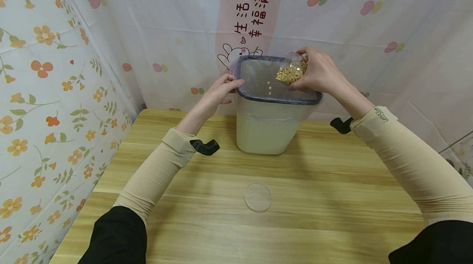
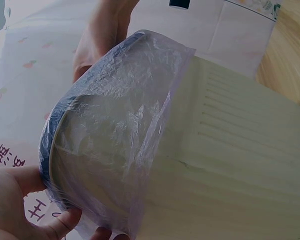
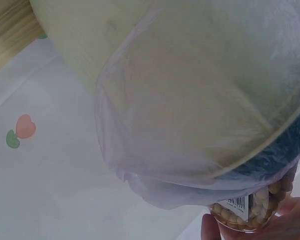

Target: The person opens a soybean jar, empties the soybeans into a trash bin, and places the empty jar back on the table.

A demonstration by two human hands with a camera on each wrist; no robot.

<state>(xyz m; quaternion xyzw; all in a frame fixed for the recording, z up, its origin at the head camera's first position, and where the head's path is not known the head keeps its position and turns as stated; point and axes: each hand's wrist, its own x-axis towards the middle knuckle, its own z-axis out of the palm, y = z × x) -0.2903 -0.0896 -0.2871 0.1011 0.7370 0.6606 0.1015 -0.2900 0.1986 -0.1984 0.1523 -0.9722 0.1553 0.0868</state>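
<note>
Right hand (image 1: pixel 322 72): clamped on my jar (image 1: pixel 294 62), tipped over the bin (image 1: pixel 264 132) on the worktop (image 1: pixel 199 219); beans (image 1: pixel 288 76) dropping in.
Left hand (image 1: pixel 220 91): pinching the lined rim (image 1: pixel 277 100); brace it.
Pouring: tilt gradually, mouth low, well inside.
Sleeve (image 1: pixel 410 161): I read "LetsSlim".
Curtain (image 1: pixel 166 30): 生活甜甜, 幸福满满.
Jar label (image 3: pixel 238 206): barcode; fine print illegible.

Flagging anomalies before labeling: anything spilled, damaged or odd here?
Mildly odd: soybeans are dropping from the tipped clear jar into a lined trash bin, usually meant for waste. I see no obvious damage.
</note>
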